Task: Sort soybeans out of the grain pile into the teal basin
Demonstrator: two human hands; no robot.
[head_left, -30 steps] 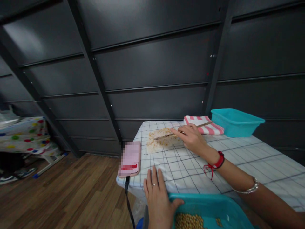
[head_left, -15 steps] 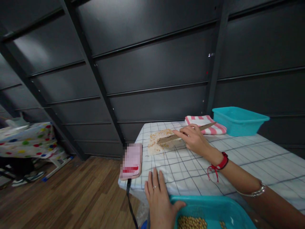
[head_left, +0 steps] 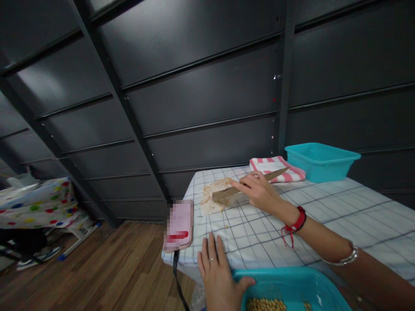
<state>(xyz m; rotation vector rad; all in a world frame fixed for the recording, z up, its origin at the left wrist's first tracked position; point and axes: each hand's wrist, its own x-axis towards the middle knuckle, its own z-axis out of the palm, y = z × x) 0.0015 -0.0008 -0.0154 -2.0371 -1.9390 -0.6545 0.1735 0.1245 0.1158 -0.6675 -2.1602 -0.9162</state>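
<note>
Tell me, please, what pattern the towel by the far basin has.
The towel has pink and white stripes, seen best in the head view.

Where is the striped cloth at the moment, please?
In the head view, the striped cloth lies right of centre near the table's far edge, just left of the upright blue basin and beyond the right hand.

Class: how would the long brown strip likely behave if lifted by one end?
The brown strip would probably stay fairly stiff: it runs nearly straight on both sides of the right hand. It looks thin, so it is likely light for its length. Its dull surface suggests little slipperiness.
</note>
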